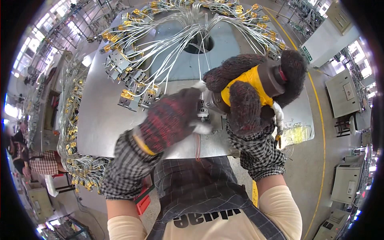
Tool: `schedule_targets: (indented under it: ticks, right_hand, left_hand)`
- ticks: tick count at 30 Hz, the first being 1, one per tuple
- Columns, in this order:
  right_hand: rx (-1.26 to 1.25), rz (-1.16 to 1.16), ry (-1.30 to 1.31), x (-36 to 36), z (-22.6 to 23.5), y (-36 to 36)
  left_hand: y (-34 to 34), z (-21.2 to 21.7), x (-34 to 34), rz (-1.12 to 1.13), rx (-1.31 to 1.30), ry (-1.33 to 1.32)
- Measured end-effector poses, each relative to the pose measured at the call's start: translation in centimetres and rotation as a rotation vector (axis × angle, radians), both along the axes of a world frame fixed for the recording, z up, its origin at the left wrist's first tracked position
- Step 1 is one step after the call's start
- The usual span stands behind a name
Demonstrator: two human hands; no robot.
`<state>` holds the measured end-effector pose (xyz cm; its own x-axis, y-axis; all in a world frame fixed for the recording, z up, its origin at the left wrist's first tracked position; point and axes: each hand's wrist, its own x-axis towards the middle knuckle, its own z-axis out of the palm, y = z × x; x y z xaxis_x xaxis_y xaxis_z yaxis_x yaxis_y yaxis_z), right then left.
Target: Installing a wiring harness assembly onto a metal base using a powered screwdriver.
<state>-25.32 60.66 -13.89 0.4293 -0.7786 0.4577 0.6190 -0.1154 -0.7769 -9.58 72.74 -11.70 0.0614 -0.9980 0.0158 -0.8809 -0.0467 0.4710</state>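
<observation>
My right hand [245, 105], in a dark knitted glove, wraps round a yellow and dark power screwdriver [251, 85]. The tool lies nearly level, its front end pointing left at a small metal block [203, 112] with white wires running up from it. My left hand [170, 120], in a dark red-flecked glove with white fingertips, closes on this block from the left, fingertips above and below it; motion blurs them slightly. Red strands [198, 147] hang over the table's front edge just below. A white wrapped piece [278, 116] hangs beside my right wrist.
The metal table [96, 132] has a round hole [199, 44] where a bundle of white wires [196, 18] gathers. Several metal blocks with yellow parts [128, 78] ring its far and left sides. More wired parts [74, 160] hang at left. A red bin [143, 202] stands below.
</observation>
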Motion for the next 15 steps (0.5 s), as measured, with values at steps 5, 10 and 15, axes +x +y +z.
schedule_targets:
  ticks: [5,10,15]
  right_hand:
    - [-0.358,-0.267,-0.225,2.2,3.0,1.3]
    - [-0.356,-0.171,-0.172,1.5,3.2,2.1]
    - [-0.161,0.008,-0.002,0.3,2.3,1.5]
  left_hand:
    - [3.0,-3.3,1.8,-0.016,0.025,-0.558]
    - [2.6,-7.4,2.4,0.118,0.166,-0.553]
    - [2.3,-7.7,3.3,-0.035,0.083,-0.713]
